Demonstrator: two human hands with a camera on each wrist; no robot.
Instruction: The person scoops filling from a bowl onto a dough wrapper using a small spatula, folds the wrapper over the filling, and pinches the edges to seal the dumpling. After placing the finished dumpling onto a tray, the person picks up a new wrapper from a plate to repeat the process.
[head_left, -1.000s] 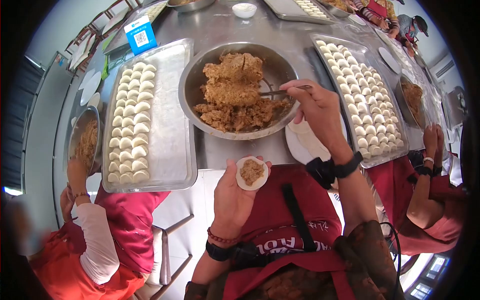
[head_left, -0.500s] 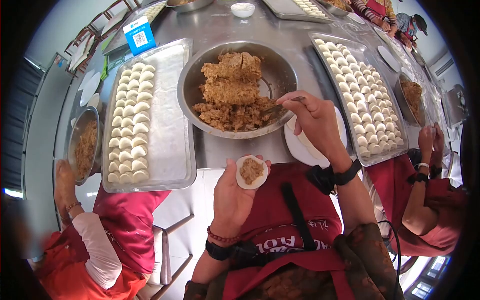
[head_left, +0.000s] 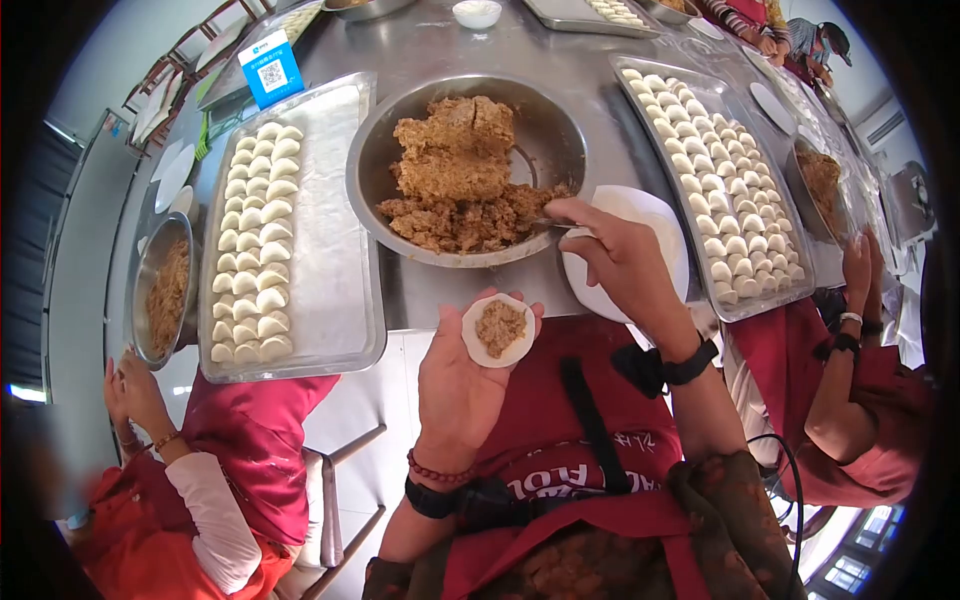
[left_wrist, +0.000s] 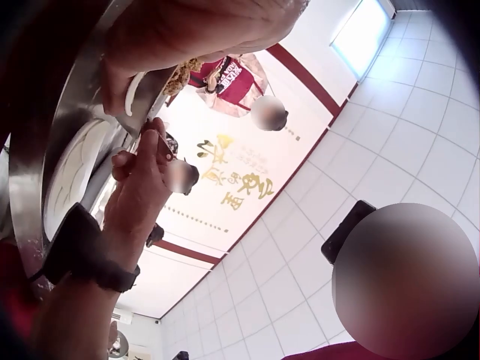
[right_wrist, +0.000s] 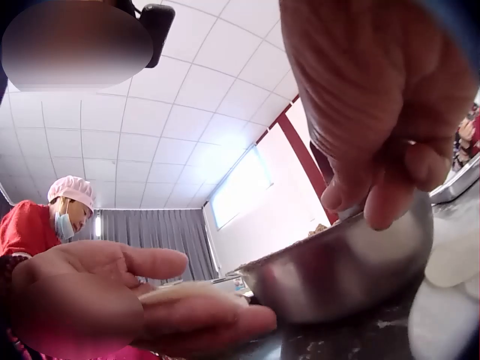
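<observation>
My left hand [head_left: 458,395] is palm up in the head view, carrying a round dough wrapper [head_left: 500,361] with brown filling [head_left: 500,327] in its middle. The thumb lies beside the wrapper; in the right wrist view the fingers stretch out beneath it. With bent fingers my right hand [head_left: 625,262] pinches a slim metal utensil [head_left: 553,223] at the right rim of a steel bowl [head_left: 552,125]. The utensil's far end meets a large mound of filling [head_left: 455,170] in that bowl. Most of its handle is hidden by the hand.
A tray [head_left: 335,190] with rows of folded dumplings stands left of the bowl, a fuller tray [head_left: 725,95] to the right. Beneath my right hand is a white plate [head_left: 672,235] of wrappers. A blue sign [head_left: 270,72] stands behind the left tray. People work on both sides.
The right hand has drawn the utensil from the mound's middle to the bowl's near right rim. The left hand has turned flatter, and the filled wrapper has shifted slightly left and up.
</observation>
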